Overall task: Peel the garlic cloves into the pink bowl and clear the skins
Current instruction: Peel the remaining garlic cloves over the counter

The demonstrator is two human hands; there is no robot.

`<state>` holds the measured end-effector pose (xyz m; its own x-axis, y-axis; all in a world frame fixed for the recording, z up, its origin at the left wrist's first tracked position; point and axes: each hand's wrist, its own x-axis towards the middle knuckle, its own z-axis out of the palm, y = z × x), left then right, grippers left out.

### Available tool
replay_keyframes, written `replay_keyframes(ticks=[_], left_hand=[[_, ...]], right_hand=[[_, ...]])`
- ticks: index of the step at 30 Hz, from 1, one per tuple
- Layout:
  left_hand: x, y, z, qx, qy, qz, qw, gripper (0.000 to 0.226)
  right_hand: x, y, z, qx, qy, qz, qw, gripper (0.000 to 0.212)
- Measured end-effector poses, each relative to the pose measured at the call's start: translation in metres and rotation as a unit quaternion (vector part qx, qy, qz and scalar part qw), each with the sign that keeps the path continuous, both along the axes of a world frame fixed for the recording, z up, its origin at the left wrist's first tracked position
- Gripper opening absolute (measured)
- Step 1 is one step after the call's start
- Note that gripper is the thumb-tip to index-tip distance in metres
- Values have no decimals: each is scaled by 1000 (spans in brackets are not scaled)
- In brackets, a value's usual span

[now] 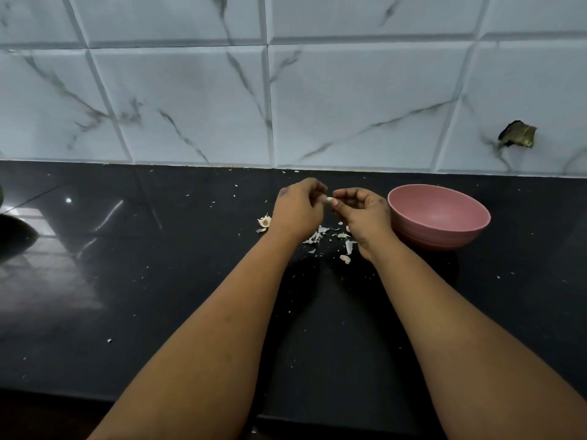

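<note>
A small pale garlic clove [329,200] is held above the black counter between both hands. My left hand [297,211] pinches one end of it with curled fingers, and my right hand [362,214] pinches the other end. The pink bowl [440,217] stands upright on the counter just right of my right hand; the part of its inside that I can see is bare. Loose garlic skins [317,238] lie scattered on the counter under and between my hands. A dried garlic root stub [264,221] lies just left of my left wrist.
The black polished counter [158,281] runs to a marble-tiled wall [286,106] behind. Tiny skin flecks dot the counter. A dark rounded object [12,230] sits at the far left edge. A brown fitting [517,134] sticks out of the wall at right.
</note>
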<state>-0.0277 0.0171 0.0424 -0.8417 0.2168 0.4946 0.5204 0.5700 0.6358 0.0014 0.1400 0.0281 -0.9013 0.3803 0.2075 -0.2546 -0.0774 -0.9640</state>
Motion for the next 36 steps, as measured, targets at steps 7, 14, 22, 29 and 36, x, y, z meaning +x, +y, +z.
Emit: replay_keyframes(ticks=[7,14,22,29,36], left_hand=[[-4,-1,-3,98,-91,0,991,12],[0,2,-3,20,-71,-16,997,11],[-1,3,-6,57,-42,-17,997,8],[-5,4,-8,117,-57,6,991,7],[-2,4,-8,295,-182,-96,933,13]], right_hand=[[-2,0,-1,-12,22,9,1000,18],[-4,5,-4,3,13,16,1000,15],[-4,2,-4,-15,9,42,999,6],[-3,0,-4,-9,19,49,999,9],[-3,2,-3,-54,18,69,996,10]])
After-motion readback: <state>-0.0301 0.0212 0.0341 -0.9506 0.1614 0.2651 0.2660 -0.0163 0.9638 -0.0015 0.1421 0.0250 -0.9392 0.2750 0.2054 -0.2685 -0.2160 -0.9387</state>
